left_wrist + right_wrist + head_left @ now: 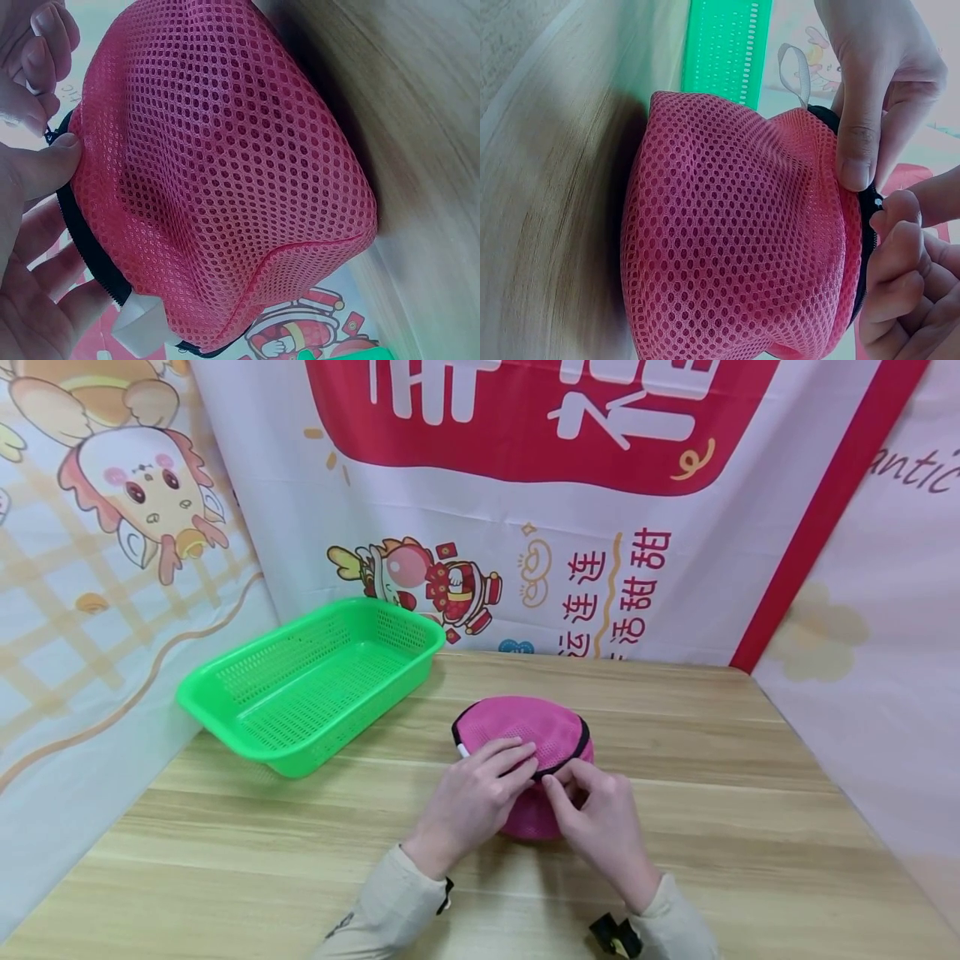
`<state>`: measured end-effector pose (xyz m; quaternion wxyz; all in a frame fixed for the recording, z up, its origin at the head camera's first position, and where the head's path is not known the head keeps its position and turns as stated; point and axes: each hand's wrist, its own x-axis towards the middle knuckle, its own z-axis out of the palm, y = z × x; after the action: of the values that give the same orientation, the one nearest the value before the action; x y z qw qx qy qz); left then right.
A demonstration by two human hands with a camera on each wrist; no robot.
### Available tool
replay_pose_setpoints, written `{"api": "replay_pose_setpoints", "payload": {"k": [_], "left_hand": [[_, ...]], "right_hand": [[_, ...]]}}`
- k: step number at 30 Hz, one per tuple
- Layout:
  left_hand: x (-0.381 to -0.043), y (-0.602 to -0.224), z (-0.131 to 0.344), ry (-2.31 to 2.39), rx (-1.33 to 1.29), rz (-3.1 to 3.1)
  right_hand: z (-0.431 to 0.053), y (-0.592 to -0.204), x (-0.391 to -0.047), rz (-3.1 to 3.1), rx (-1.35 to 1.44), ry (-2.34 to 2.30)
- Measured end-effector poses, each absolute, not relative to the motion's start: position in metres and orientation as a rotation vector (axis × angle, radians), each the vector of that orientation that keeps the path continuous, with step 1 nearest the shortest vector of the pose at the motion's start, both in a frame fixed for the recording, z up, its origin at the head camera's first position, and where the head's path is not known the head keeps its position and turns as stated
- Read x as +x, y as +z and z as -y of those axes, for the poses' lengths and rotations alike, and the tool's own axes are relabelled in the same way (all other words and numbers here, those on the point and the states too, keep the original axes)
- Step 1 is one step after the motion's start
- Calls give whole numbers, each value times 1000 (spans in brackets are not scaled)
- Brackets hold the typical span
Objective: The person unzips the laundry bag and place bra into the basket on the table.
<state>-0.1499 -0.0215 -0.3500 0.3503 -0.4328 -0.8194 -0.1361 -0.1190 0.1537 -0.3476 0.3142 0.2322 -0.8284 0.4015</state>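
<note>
A pink mesh zip bag (525, 720) stands on the wooden table, its top edged by a black zipper (88, 251). My left hand (474, 797) grips the zippered edge at the front, thumb on the mesh side and fingers over the top. Close beside that thumb, my right hand (606, 820) pinches at the zipper with thumb and forefinger; the zipper pull is mostly hidden by the fingertips. A white fabric loop (795, 73) sticks out at the zipper's left end. The bag bulges, and what it holds is hidden.
A bright green plastic basket (300, 760) with slotted walls sits at the back left of the wooden table (750, 827). Printed cloth hangings (465, 493) enclose the table at the back and both sides.
</note>
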Motion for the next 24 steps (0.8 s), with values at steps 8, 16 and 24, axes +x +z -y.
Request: {"api": "replay_pose_setpoints", "payload": {"k": [8, 16, 24], "left_hand": [[-150, -350, 23, -358, -1116, 2107], [-150, -348, 26, -352, -1109, 2111], [-149, -348, 23, -412, -1109, 2127]], "right_hand": [[-155, -345, -118, 2171, 582, 1018], [-158, -348, -121, 2178, 523, 1038], [-154, -347, -120, 2134, 562, 1046]]}}
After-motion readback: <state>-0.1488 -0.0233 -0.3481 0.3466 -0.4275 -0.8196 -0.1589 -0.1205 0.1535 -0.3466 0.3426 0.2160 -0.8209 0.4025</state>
